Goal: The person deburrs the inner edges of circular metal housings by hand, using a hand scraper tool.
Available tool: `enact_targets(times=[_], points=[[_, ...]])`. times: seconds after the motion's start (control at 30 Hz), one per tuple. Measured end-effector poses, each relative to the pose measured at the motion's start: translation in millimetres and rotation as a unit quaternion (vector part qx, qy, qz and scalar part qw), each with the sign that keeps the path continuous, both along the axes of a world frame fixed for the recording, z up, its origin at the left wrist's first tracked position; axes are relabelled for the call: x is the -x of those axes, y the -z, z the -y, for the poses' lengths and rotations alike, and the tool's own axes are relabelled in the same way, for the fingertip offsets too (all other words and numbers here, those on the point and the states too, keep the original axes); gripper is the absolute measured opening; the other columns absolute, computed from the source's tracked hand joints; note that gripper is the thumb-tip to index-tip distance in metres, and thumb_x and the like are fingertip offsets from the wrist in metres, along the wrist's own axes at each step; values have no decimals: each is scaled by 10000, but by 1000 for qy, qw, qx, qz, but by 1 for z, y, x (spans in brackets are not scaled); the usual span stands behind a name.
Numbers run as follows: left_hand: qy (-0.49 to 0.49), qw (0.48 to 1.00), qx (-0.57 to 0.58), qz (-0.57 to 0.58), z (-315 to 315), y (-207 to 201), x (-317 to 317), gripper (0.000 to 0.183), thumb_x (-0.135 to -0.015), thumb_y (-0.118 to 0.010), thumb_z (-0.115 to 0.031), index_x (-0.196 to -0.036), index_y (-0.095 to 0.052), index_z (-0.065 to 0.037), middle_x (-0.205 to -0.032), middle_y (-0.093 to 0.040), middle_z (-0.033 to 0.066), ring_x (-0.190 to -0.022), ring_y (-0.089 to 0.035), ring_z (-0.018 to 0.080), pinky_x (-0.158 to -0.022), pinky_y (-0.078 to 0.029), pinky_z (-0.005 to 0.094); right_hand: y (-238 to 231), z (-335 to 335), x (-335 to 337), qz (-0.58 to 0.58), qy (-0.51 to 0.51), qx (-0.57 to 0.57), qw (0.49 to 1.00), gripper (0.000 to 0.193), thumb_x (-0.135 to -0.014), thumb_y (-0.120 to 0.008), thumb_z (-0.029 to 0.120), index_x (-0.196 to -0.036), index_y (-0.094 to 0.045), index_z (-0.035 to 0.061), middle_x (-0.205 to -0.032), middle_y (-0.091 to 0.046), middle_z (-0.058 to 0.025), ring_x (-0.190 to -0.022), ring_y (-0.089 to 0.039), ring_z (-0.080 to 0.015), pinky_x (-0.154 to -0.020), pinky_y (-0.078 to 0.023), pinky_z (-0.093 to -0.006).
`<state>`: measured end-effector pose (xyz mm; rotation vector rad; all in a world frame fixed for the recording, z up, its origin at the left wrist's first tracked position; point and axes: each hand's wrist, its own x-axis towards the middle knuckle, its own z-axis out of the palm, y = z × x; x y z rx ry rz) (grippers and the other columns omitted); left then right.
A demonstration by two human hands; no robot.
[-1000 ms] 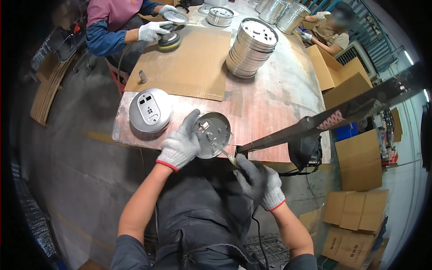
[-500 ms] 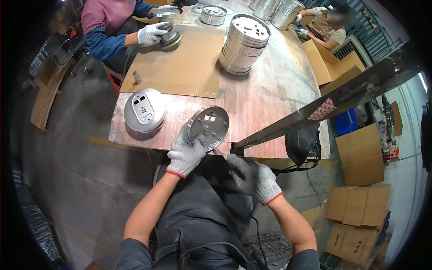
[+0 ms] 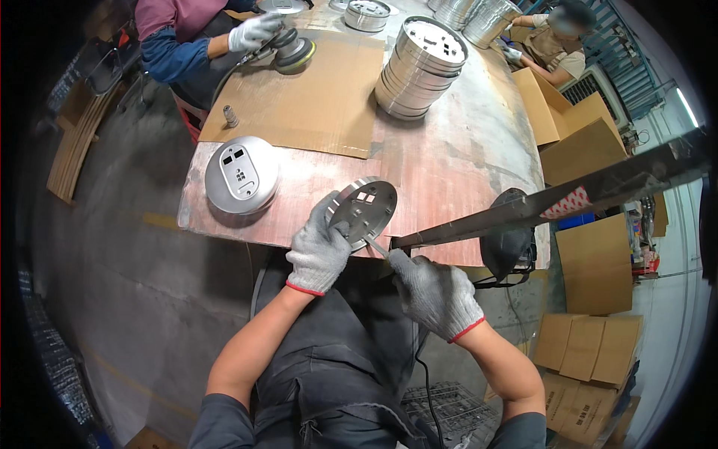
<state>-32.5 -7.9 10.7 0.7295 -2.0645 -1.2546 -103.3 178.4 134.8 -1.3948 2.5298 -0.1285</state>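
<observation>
My left hand (image 3: 318,248), in a grey knit glove with a red cuff, grips the lower left rim of a round metal cover (image 3: 383,203). The cover is tilted, its dark hollow side showing square cutouts and small posts. My right hand (image 3: 437,293), gloved alike, is closed around a slim metal hand tool (image 3: 376,245); the tool's tip meets the cover's lower edge, and its handle is hidden in my fist. To the left, a similar silver round cover (image 3: 263,179) lies on the table, its face with slots and holes up.
A dark metal bar (image 3: 516,213) slants across the table's right side, near a black bag (image 3: 507,238). Stacked metal rings (image 3: 420,71) stand farther back. Across the cardboard sheet (image 3: 314,112), a co-worker's gloved hand (image 3: 254,31) is by a sander (image 3: 293,54). Cardboard boxes (image 3: 591,142) stand right.
The cover and both my hands sit slightly farther right in view, with the tool still at the rim. The co-worker's hand has loosened from the sander, which now rests on the cardboard.
</observation>
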Motion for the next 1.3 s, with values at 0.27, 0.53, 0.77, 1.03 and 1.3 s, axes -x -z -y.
enact_targets(times=[0.27, 0.53, 0.77, 1.03, 1.3], points=[[12, 973, -10, 232, 25, -25, 10, 290, -892, -612, -176, -1113, -594, 12, -987, -712, 268, -943, -705, 443, -812, -556, 509, 34, -8, -11, -45, 21, 24, 998, 468, -866, -678, 174, -1316, -561, 115, -830, -690, -106, -673, -706, -304, -544, -564, -409], [36, 947, -15, 318, 36, -15, 16, 334, -928, -550, -238, -1200, -561, -45, -1030, -708, 277, -997, -680, 501, -849, -545, 576, 69, -14, -19, -22, 54, 96, 994, 458, -856, -684, 145, -1303, -579, 142, -887, -698, -129, -689, -699, -334, -575, -561, -426], [13, 938, -10, 346, 31, -21, 19, 335, -918, -555, -252, -1194, -555, -62, -1072, -709, 265, -1020, -677, 498, -835, -538, 604, 90, -12, -12, -14, 65, 185, 980, 423, -907, -683, 207, -1317, -597, 148, -947, -711, -142, -766, -706, -363, -662, -574, -438], [-16, 993, -25, 114, 18, 17, 8, 386, -870, -622, -197, -1243, -589, -103, -945, -726, 238, -884, -702, 469, -787, -560, 559, 12, -16, 8, -19, 41, 50, 998, 435, -920, -696, 308, -1322, -626, 158, -992, -726, -124, -832, -718, -345, -693, -590, -431], [-18, 998, -24, 46, 15, 35, 9, 411, -852, -640, -169, -1256, -601, -103, -886, -727, 235, -816, -707, 464, -739, -573, 543, -15, 10, 16, 30, -17, 28, 999, 263, -881, -644, 164, -1133, -686, 103, -912, -715, -166, -830, -708, -368, -710, -580, -477]])
